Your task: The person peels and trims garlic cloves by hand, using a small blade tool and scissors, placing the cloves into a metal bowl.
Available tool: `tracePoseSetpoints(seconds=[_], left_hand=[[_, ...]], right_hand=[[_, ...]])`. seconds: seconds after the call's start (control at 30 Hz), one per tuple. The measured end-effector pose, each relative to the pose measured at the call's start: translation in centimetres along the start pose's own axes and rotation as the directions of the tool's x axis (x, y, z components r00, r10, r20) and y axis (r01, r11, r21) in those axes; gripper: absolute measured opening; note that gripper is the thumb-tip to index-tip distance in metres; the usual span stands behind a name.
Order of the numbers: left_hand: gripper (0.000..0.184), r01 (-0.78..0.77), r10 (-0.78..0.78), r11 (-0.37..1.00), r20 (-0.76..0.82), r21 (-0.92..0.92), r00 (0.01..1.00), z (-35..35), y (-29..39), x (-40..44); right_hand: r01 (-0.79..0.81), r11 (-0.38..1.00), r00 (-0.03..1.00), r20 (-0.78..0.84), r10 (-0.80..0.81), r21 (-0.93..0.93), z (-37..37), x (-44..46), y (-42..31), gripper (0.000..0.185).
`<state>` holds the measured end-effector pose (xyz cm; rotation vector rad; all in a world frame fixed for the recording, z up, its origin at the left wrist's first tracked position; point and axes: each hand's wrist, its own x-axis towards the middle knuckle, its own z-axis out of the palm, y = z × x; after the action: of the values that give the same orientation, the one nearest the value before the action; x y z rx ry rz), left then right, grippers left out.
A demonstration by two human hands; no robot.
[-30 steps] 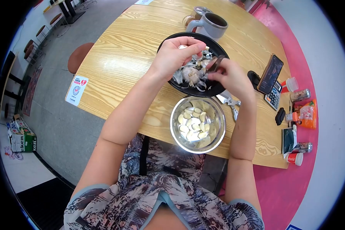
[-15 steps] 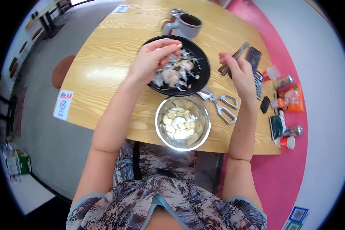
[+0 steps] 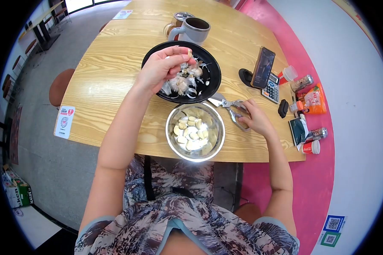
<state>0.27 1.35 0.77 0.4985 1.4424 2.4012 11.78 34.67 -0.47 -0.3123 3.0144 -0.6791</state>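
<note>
My left hand (image 3: 162, 68) is above the black bowl (image 3: 157, 97), pinching a pale garlic clove (image 3: 189, 53) between thumb and fingertips. Inside the bowl lie garlic bulbs (image 3: 181, 86) and papery skins, partly hidden by that hand. My right hand (image 3: 258, 118) is on the table at the handles of the metal scissors (image 3: 226, 103), fingers and thumb closed around them. The scissors' blades point toward the black bowl. Nearer my body, a shiny metal bowl (image 3: 170, 142) contains several peeled garlic cloves (image 3: 192, 129).
Behind the black bowl stand a large mug (image 3: 195, 32) and a lidded jar (image 3: 181, 18). To the right are a phone (image 3: 263, 67) on a stand, a calculator (image 3: 271, 90), shakers, an orange packet (image 3: 315, 100) and a red-and-white tub (image 3: 311, 147). A stool (image 3: 63, 87) is left of the table.
My right hand has come down from near the phone to the scissors; the thin metal tool it held is no longer visible. The left hand still pinches the clove. The view has shifted slightly.
</note>
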Motion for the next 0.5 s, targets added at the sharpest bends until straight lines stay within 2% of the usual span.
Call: tracePoseSetpoints(seconds=[0.07,0.17,0.3,0.37,0.5], left_hand=[[0.029,0.011,-0.011,1.000,-0.013,-0.001,1.000,0.1,0.1,-0.1],[0.028,0.020,-0.020,1.000,0.011,0.007,1.000,-0.2,-0.1,0.1],[0.027,0.028,-0.028,1.000,0.036,0.008,0.999,-0.3,-0.1,0.2],[0.026,0.045,-0.045,0.999,0.007,0.031,0.999,0.0,-0.1,0.1],[0.025,0.049,-0.049,0.999,0.003,0.020,0.999,0.2,-0.4,0.1]], right_hand=[[-0.157,0.988,0.982,0.104,0.157,-0.012,-0.5,0.5,0.3,0.043],[-0.178,0.982,0.968,0.166,0.186,-0.061,-0.3,1.0,1.6,0.050],[-0.133,0.976,0.968,0.190,0.165,-0.175,-1.1,1.0,0.9,0.049],[-0.236,0.945,0.898,0.320,0.302,-0.228,-1.5,1.3,0.0,0.044],[-0.245,0.953,0.930,0.233,0.283,-0.177,-1.2,0.2,0.5,0.038]])
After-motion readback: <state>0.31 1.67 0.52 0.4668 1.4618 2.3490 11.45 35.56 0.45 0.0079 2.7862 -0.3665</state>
